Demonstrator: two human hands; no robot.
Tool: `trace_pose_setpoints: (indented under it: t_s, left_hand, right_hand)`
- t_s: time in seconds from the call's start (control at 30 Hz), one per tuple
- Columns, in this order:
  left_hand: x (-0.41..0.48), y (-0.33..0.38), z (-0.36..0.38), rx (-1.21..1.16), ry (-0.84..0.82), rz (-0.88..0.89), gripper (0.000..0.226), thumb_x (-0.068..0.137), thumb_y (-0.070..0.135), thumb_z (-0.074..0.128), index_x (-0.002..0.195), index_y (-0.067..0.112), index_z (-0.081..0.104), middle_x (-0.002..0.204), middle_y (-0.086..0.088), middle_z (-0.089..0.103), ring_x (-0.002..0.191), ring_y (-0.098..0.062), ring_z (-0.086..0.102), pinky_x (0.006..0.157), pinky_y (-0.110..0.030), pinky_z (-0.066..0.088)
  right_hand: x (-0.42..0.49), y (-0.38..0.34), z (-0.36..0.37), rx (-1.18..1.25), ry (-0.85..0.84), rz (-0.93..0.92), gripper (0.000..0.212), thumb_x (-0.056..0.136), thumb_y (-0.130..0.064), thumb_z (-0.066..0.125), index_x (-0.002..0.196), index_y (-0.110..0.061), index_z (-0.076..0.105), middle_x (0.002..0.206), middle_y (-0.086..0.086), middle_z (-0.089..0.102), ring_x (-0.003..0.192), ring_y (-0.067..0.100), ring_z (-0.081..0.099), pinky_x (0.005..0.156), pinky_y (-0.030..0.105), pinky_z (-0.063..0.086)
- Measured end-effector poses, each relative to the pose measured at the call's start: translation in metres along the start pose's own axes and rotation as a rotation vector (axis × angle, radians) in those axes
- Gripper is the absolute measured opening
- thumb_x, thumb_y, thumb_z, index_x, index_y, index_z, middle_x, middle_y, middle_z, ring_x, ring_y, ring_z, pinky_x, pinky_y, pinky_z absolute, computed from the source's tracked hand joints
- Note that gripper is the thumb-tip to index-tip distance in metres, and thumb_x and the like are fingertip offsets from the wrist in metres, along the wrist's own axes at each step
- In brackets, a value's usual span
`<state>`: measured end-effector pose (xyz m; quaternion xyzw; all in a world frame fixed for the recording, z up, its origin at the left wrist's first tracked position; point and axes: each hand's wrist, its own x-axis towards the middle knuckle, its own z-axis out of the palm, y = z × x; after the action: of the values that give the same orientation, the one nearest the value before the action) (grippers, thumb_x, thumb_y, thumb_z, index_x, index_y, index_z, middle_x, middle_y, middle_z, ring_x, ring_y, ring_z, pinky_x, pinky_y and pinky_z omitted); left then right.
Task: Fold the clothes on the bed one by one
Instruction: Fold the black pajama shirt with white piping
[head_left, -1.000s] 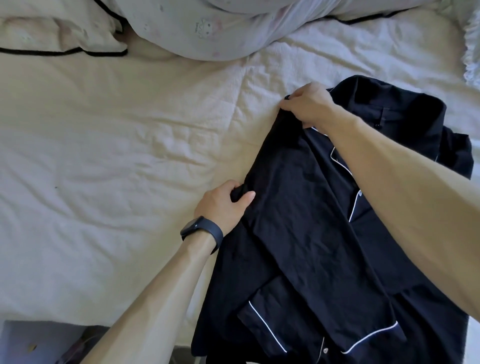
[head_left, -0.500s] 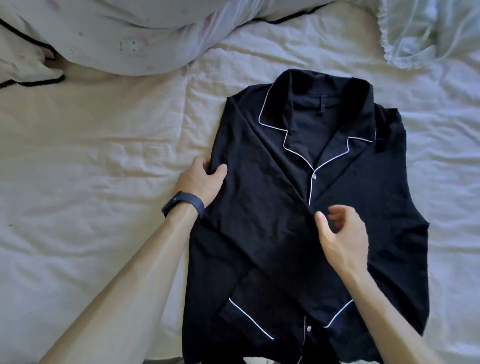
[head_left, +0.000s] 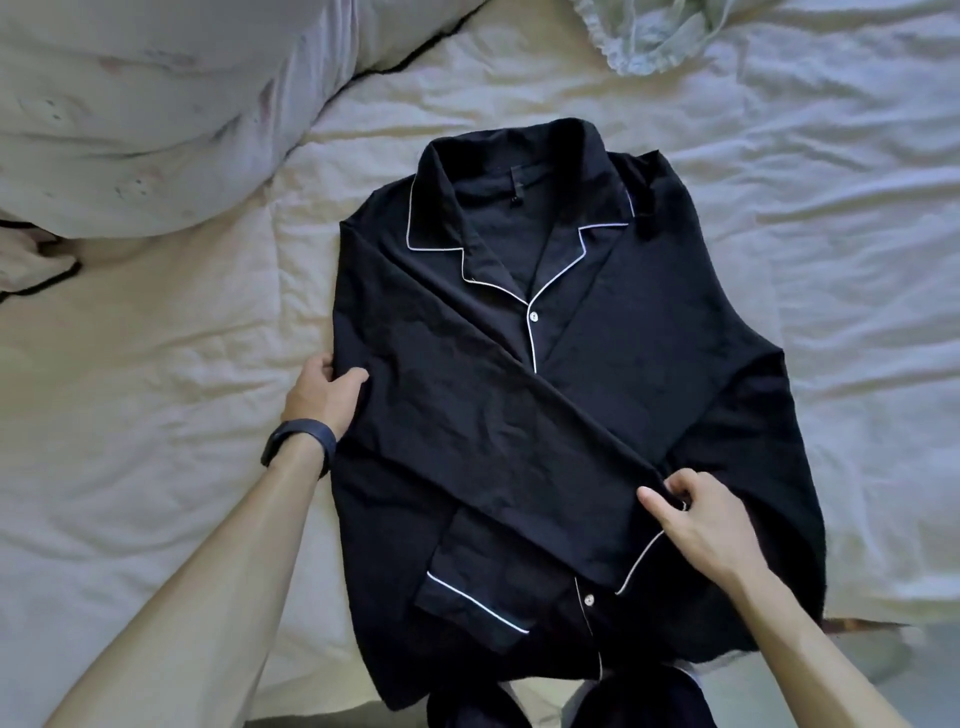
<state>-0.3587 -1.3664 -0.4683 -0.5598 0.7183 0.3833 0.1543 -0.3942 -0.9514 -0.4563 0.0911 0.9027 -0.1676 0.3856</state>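
Head view shows the black shirt (head_left: 649, 364) flat on the bed (head_left: 156, 389), its hem partly hidden by dark cloth (head_left: 649, 701); the right hand (head_left: 701, 525), empty half a second ago, now pinches the crossed sleeve's cuff (head_left: 631, 545), fingers (head_left: 655, 506) curled, while the left hand (head_left: 319, 397) grips the shirt's side edge, fingertips hidden beneath.

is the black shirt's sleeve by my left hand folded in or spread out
Folded in. The sleeve runs diagonally across the shirt front, cuff end pinched by the right hand; the left hand grips the shirt's edge.

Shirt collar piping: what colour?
White piping on the black shirt; the head view shows it clearly.
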Motion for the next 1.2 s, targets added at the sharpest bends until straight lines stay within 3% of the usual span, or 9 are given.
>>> trace_pose_setpoints:
  t_s: [0.1,0.2,0.37,0.5,0.63,0.73,0.87,1.03,1.2]
  left_hand:
    - [-0.009,-0.003,0.003,0.058,0.028,-0.025,0.032,0.089,0.030,0.061,0.119,0.024,0.053,0.111,0.006,0.059,0.094,-0.023,0.054,0.081,-0.034,0.042]
    - [-0.011,-0.004,0.007,0.082,0.054,-0.035,0.031,0.087,0.028,0.063,0.116,0.025,0.052,0.117,0.004,0.062,0.095,-0.023,0.055,0.084,-0.035,0.044]
    - [-0.011,0.003,0.009,0.086,0.061,-0.047,0.030,0.087,0.025,0.062,0.116,0.023,0.056,0.116,0.004,0.065,0.096,-0.021,0.054,0.084,-0.033,0.043]
    - [-0.014,0.000,0.008,0.120,0.050,0.000,0.023,0.086,0.026,0.064,0.108,0.027,0.057,0.111,0.005,0.068,0.093,-0.019,0.056,0.084,-0.032,0.046]
    - [-0.017,-0.010,0.005,0.122,0.060,0.021,0.021,0.088,0.039,0.065,0.105,0.028,0.061,0.106,0.005,0.067,0.097,-0.024,0.062,0.090,-0.036,0.051]
    - [-0.019,-0.022,0.004,0.096,0.064,0.025,0.019,0.090,0.045,0.065,0.099,0.029,0.060,0.098,0.008,0.063,0.100,-0.026,0.064,0.084,-0.032,0.049]
    - [-0.021,-0.033,0.000,0.049,0.054,0.057,0.029,0.093,0.053,0.059,0.106,0.027,0.064,0.099,0.009,0.064,0.098,-0.020,0.061,0.083,-0.030,0.048]
    - [-0.016,-0.051,-0.004,-0.039,0.014,0.127,0.028,0.094,0.045,0.060,0.113,0.026,0.070,0.104,0.008,0.070,0.102,-0.018,0.065,0.087,-0.027,0.050]
    - [-0.006,-0.077,-0.008,-0.165,-0.020,0.116,0.024,0.092,0.047,0.066,0.103,0.026,0.071,0.090,0.013,0.067,0.086,-0.008,0.062,0.067,-0.015,0.043]
  right_hand:
    - [-0.002,0.001,-0.013,0.178,-0.006,0.017,0.018,0.092,-0.038,0.071,0.088,-0.024,0.060,0.086,-0.007,0.067,0.084,0.015,0.062,0.072,0.031,0.039]
    - [-0.003,0.012,-0.022,0.214,0.087,0.024,0.015,0.093,-0.036,0.071,0.094,-0.024,0.062,0.090,-0.005,0.068,0.083,0.019,0.061,0.077,0.033,0.040]
    - [0.000,0.032,-0.028,0.002,0.126,0.076,0.020,0.094,-0.044,0.064,0.105,-0.028,0.060,0.102,0.002,0.070,0.096,0.031,0.063,0.077,0.039,0.046]
    - [0.003,0.018,-0.022,-0.244,0.308,-0.014,0.041,0.087,-0.033,0.072,0.121,-0.012,0.063,0.119,0.019,0.062,0.107,0.044,0.054,0.083,0.049,0.045]
    - [0.007,-0.064,-0.004,-0.147,0.327,-0.255,0.045,0.086,-0.028,0.073,0.125,-0.010,0.061,0.125,0.014,0.061,0.113,0.041,0.052,0.089,0.050,0.045]
    - [0.018,-0.158,0.014,-0.104,0.247,-0.483,0.045,0.092,-0.037,0.067,0.129,-0.013,0.059,0.128,0.006,0.061,0.116,0.033,0.052,0.092,0.046,0.045]
    - [0.044,-0.281,0.045,-0.073,0.112,-0.674,0.053,0.096,-0.047,0.061,0.138,-0.016,0.049,0.135,0.004,0.054,0.124,0.028,0.050,0.095,0.044,0.048]
    - [0.080,-0.375,0.067,-0.096,0.087,-0.606,0.071,0.094,-0.061,0.057,0.145,-0.014,0.039,0.142,0.008,0.044,0.121,0.034,0.056,0.087,0.041,0.045]
    - [0.109,-0.405,0.076,-0.205,0.217,-0.517,0.058,0.098,-0.048,0.059,0.138,-0.009,0.042,0.138,0.014,0.048,0.122,0.042,0.054,0.088,0.046,0.045]
